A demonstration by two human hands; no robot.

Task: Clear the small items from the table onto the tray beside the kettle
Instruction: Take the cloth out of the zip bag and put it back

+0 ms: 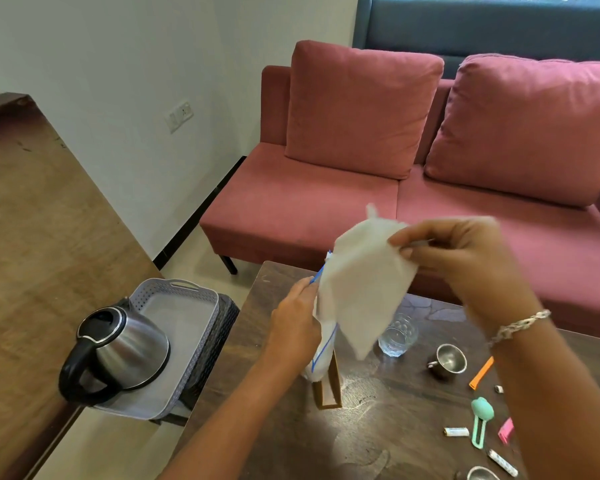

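Note:
Above the dark wooden table (378,427) both hands hold a white cloth (364,289) with a blue edge. My left hand (295,327) grips its lower left side; my right hand (461,258) pinches its upper right corner. The cloth's lower end hangs by a small brown holder (328,393). On the table's right lie a clear glass (397,336), a steel cup (447,362), an orange clip (480,374), a mint green tool (480,420), a pink item (506,431), a battery (456,432) and a white tube (503,462). The grey tray (177,303) holds the steel kettle (118,351) at the left.
The tray rests on a dark woven stool (222,327) between a large wooden surface (32,237) on the left and the table. A pink sofa (413,168) stands behind the table. Another steel cup (482,474) shows at the bottom edge.

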